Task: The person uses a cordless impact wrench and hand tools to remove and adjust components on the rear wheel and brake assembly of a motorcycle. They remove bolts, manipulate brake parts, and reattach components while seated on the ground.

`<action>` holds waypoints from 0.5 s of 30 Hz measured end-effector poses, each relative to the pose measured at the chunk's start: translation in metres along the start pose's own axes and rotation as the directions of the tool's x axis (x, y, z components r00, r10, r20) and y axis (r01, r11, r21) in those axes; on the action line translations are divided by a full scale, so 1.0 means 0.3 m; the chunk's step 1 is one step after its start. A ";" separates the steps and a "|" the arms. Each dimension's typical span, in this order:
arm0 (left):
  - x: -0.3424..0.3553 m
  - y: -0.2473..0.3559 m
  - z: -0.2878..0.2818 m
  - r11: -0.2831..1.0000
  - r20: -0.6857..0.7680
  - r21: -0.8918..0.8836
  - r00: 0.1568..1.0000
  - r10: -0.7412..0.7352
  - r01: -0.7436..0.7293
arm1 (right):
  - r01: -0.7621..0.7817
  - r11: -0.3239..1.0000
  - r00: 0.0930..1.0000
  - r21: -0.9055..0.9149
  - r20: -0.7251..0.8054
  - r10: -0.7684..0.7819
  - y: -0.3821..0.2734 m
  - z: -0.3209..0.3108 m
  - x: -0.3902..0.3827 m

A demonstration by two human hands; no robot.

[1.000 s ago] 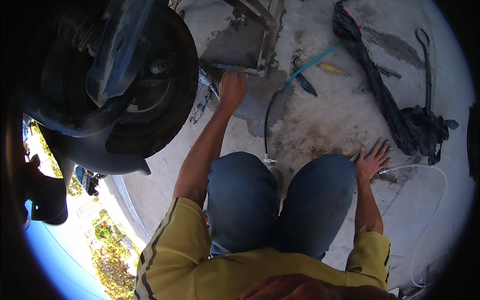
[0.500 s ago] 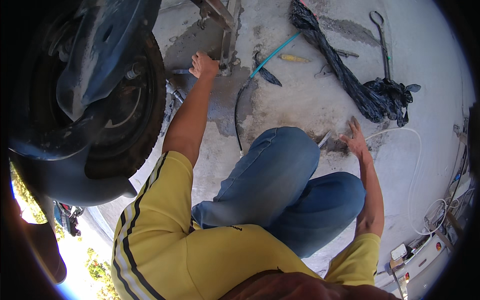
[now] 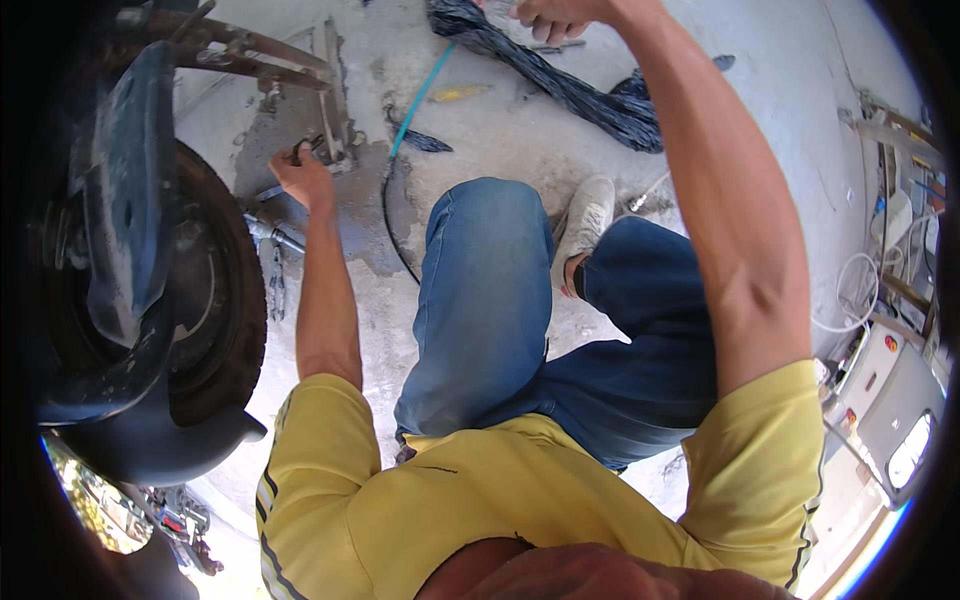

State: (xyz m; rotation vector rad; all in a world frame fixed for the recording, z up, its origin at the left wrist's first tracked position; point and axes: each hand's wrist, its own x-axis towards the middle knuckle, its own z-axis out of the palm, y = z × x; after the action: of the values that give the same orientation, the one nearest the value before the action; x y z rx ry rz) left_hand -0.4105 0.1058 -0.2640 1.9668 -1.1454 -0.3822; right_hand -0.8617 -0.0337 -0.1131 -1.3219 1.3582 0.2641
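My left hand (image 3: pixel 303 180) is closed beside the foot of a metal stand (image 3: pixel 332 100), its fingers pinched around something small and dark that I cannot make out. Beneath its wrist, a metal tool with a round shaft (image 3: pixel 275 235) lies by the tyre (image 3: pixel 225 270) of a motorbike wheel. My right hand (image 3: pixel 555 20) is stretched far forward to the top edge of the view, partly cut off. Its fingers curl over a pale, see-through thing I cannot name, right above a long crumpled black plastic bag (image 3: pixel 570 88).
A teal hose (image 3: pixel 424 95) with a black end runs along the concrete floor, near a yellow-handled tool (image 3: pixel 460 93). My pale shoe (image 3: pixel 590 212) shows between my knees. At right are a coiled white hose (image 3: pixel 855 280) and a light-coloured panel (image 3: pixel 895 400).
My right hand has left the floor and swung far forward, over the bag. The left stays by the stand's foot. My knees have parted, and the view has shifted right.
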 end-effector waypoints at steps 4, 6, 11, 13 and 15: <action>-0.097 0.240 -0.111 0.888 0.079 -0.446 0.983 0.163 -0.112 | 0.260 0.940 0.953 0.222 -0.215 -0.213 -0.359 0.359 -0.004; -0.116 0.380 -0.151 0.855 0.080 -0.422 0.926 0.368 -0.303 | 0.278 0.838 0.959 0.470 -0.178 -0.219 -0.395 0.503 0.093; -0.119 0.416 -0.298 0.826 0.047 -0.201 0.838 0.544 -0.526 | 0.195 0.035 0.810 0.980 -0.141 -0.570 -0.512 0.797 0.226; -0.119 0.391 -0.344 0.847 0.041 -0.119 0.850 0.525 -0.518 | 0.144 -0.025 0.740 0.989 -0.124 -0.661 -0.547 0.828 0.254; -0.123 0.380 -0.396 0.883 0.058 -0.135 0.886 0.461 -0.450 | 0.099 -0.100 0.696 0.990 -0.141 -0.704 -0.590 0.868 0.272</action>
State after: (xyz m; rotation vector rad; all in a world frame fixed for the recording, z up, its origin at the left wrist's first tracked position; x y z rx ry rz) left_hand -0.4255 0.1654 -0.1067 1.5253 -1.5598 -0.2792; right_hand -0.5573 0.0673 -0.1670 -0.2665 0.2735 -0.7697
